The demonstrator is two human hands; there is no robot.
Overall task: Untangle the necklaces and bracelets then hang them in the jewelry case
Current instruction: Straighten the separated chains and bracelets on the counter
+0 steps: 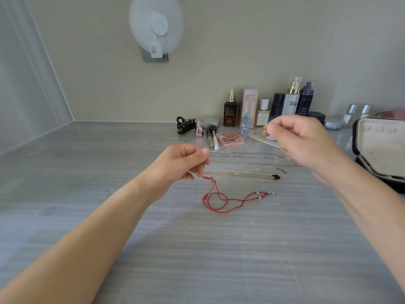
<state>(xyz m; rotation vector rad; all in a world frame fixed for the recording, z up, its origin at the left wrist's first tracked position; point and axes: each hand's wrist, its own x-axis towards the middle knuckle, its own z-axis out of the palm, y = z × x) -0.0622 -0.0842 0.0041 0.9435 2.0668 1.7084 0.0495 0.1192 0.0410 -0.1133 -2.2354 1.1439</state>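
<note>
My left hand pinched the looped red cord; my right hand pinched a gold piece. The far chains lay straightened, and the jewelry case on the right apparently held nothing yet.

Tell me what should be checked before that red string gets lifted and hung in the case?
1. Grip on the red cord: ok. The left hand pinches one end.
2. Cord free of tangles: not ok. It loops across itself on the table.
3. Cord clear of the other chains: ok. The part lying on the table sits apart from them, nearer the person.
4. Jewelry case open: ok. Its lid stands up at the right.
5. Right hand free to help: cannot tell. Its fingers are curled, with something small and gold at the tips, blurred.
</note>
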